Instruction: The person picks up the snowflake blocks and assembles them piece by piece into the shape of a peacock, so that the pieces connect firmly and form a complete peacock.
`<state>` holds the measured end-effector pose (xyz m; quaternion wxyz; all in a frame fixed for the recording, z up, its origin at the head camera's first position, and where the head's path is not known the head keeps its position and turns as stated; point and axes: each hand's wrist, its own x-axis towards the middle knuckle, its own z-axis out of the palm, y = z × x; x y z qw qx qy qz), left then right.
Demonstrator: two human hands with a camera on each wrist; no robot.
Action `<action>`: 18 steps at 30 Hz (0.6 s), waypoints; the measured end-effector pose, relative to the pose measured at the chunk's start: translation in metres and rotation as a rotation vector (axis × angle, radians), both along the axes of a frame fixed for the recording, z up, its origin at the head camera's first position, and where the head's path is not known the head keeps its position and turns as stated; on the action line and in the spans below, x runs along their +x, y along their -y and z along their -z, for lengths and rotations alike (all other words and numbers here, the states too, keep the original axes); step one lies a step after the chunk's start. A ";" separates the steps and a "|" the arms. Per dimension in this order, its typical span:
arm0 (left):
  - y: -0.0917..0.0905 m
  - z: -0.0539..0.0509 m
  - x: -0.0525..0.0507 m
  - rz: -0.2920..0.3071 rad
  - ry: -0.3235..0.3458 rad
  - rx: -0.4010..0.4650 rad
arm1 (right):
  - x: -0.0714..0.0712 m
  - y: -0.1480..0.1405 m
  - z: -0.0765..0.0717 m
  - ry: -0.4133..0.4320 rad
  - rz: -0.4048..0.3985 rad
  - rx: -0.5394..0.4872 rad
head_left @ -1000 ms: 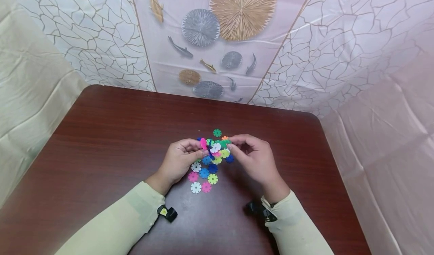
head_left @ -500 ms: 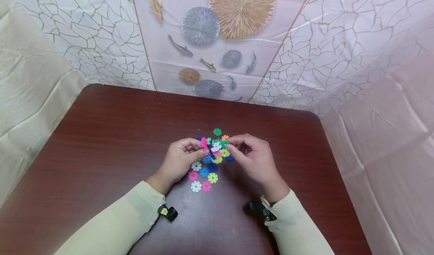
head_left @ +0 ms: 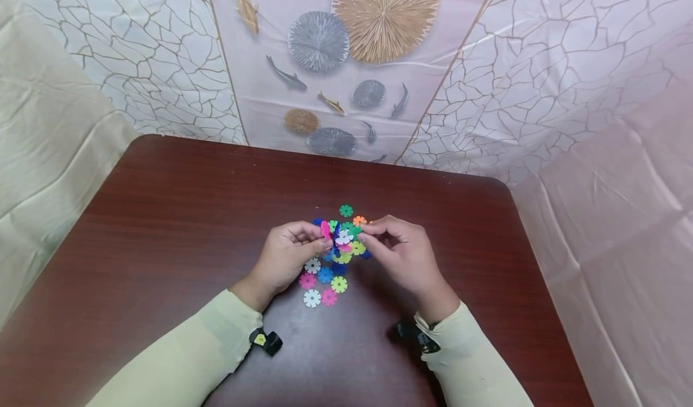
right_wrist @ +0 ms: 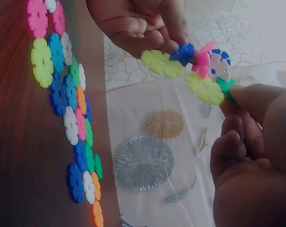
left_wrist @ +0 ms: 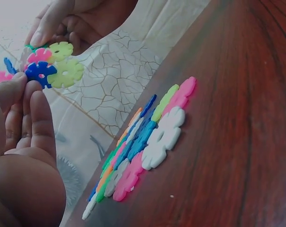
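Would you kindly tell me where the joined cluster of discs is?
In the head view, the cluster is just below centre, held between the left hand and right hand, above discs on the table.

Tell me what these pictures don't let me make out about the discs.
- Head view: the number of loose, multicoloured, flower-shaped plastic discs; the joined multicoloured plastic cluster covers some.
- Left wrist view: the whole of the cluster's pink notched plastic disc; the left edge cuts it off.
- Right wrist view: the full outline of the green plastic disc; the right hand covers part.
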<state>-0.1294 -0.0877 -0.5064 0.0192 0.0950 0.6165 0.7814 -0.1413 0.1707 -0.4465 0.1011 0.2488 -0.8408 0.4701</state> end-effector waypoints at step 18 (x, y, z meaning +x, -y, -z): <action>0.007 0.010 -0.017 -0.230 0.189 0.184 | 0.006 0.026 0.019 0.433 -0.075 0.625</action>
